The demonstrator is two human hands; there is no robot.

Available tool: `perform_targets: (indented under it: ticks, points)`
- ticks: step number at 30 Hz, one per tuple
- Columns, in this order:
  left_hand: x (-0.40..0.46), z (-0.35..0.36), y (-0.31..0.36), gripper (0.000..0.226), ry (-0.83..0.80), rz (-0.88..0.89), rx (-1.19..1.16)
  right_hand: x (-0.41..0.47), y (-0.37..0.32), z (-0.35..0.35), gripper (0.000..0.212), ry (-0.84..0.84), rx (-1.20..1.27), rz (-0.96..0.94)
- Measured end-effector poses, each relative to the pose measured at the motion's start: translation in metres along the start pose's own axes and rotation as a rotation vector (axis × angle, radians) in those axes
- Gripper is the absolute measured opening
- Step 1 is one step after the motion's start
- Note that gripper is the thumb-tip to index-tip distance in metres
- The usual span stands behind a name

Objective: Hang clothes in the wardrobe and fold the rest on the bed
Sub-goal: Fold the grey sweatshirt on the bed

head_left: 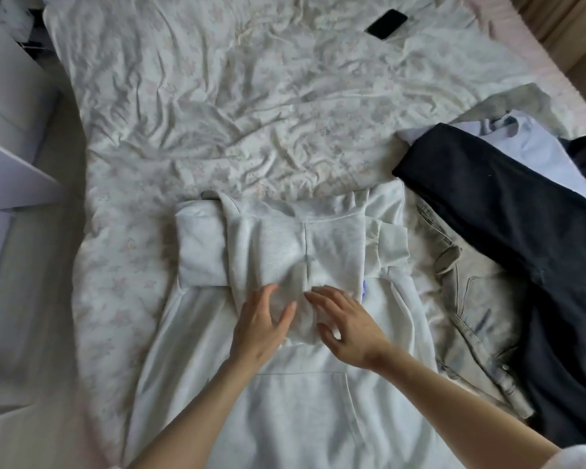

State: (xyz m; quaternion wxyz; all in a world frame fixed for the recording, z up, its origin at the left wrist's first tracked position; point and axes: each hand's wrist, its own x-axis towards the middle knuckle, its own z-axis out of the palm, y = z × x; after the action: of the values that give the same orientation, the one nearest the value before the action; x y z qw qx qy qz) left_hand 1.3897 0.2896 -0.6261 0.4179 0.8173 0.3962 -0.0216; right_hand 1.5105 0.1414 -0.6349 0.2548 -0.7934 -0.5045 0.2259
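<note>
Two hands lay on one pale grey hoodie (285, 384), spread on the bed (217, 113) near its front edge, sleeves crossed over the chest and hood turned down. Left hand (261, 328) and right hand (347, 328): both released, fingers straight, flat on the hood, grasping nothing. Step judged in hand: folding, at the smoothing stage. Next move would call for lifting the hem over the upper bundle. Awaiting sorting to the right: dark trousers (508, 225), light denim jeans (471, 299). Also present: phone (386, 24), well apart.
</note>
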Motion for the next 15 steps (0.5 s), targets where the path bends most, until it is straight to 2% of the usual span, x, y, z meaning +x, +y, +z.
perform_targets:
  ticks: [2,4,6,8,9,10,11,13,14,15]
  points:
    - [0.010,0.011,0.004,0.080,0.101,-0.379,-0.290,-0.006,-0.001,0.009,0.053,0.001,-0.012,0.004]
    - [0.017,0.018,0.004,0.088,0.116,-0.715,-0.563,-0.013,-0.006,0.016,0.047,0.104,0.004,0.067]
    - [0.019,0.023,0.000,0.077,0.038,-0.873,-0.640,-0.013,-0.018,0.019,0.043,0.270,0.118,0.296]
    - [0.023,0.030,-0.010,0.062,-0.005,-0.916,-0.682,-0.005,-0.026,0.020,0.042,0.459,0.339,0.736]
    - [0.025,0.031,-0.011,0.054,0.003,-0.940,-0.709,0.001,-0.027,0.017,0.047,0.497,0.524,0.990]
    - [0.026,0.031,-0.009,0.046,0.026,-0.952,-0.748,0.008,-0.027,0.013,0.052,0.479,0.778,1.210]
    - [0.025,0.028,-0.004,0.036,0.051,-0.962,-0.802,0.013,-0.027,0.010,0.053,0.421,1.069,1.347]
    - [0.023,0.022,0.008,0.010,0.094,-0.920,-1.002,0.022,-0.025,0.003,0.040,0.321,1.495,1.394]
    - [0.022,0.014,0.019,0.004,0.102,-0.837,-1.125,0.027,-0.025,-0.001,0.028,0.335,1.594,1.367]
    - [0.021,0.002,0.030,0.006,0.085,-0.734,-1.248,0.033,-0.027,-0.007,0.018,0.376,1.661,1.321]
